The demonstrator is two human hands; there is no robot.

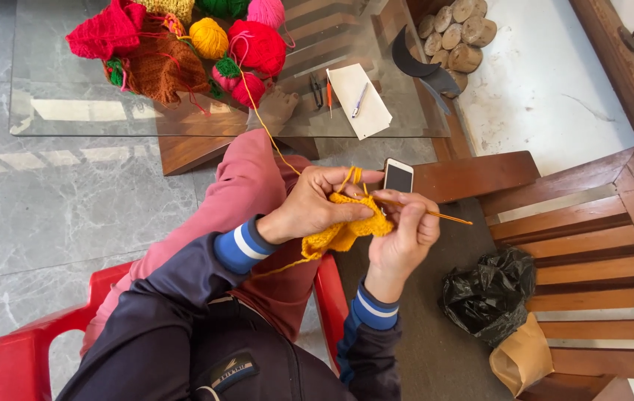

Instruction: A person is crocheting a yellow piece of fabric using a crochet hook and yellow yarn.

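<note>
Seated in a red plastic chair, a person works one piece of yellow crochet above the lap. The left hand pinches the fabric, yarn looped over a finger; the right hand grips one crochet hook. One phone lies beside them. On the glass desk sit several yarn balls, partly cut off at the frame's top, and one pen.

a: what has a screen? b: a phone, a tall white box shape with a dark screen, just at 12 o'clock from the hands.
a: any bags? b: a crumpled black plastic bag at 4 o'clock, and a brown paper bag touching it, lower down.
</note>
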